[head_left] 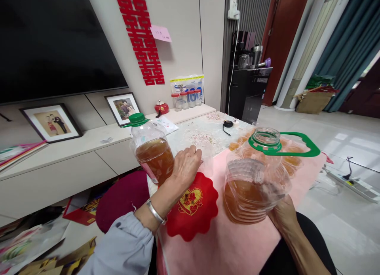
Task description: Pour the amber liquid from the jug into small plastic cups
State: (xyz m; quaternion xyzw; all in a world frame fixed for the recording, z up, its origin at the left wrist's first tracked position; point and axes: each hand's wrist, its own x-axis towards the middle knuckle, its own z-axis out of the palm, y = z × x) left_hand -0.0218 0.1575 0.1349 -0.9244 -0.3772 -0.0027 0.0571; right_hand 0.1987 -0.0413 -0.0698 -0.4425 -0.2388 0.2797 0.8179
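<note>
Amber liquid: fills the lower part of two clear plastic jugs standing on a pink cloth [213,243] over the table.
Left hand: the left hand [185,168] reaches forward from a grey sleeve, a silver bangle [156,212] on the wrist, palm and fingers laid against the right side of the capped jug [151,154]; it touches the jug, but a full grasp cannot be told.
Capped jug: upright at the table's left edge, green cap on, about half full.
Right hand: the right hand [283,215] comes up from the near right, forearm bare, fingers wrapped round the lower right of the open jug [255,180], grasping it.
Open jug: uncapped, tilted slightly, green ring handle [297,144] sticking out to the right at the neck.
Red mat: a scalloped red mat [192,211] lies on the cloth between the two jugs, near the left wrist.
Far side: small jars [187,100] and a red pot [161,107] on the pale shelf.
</note>
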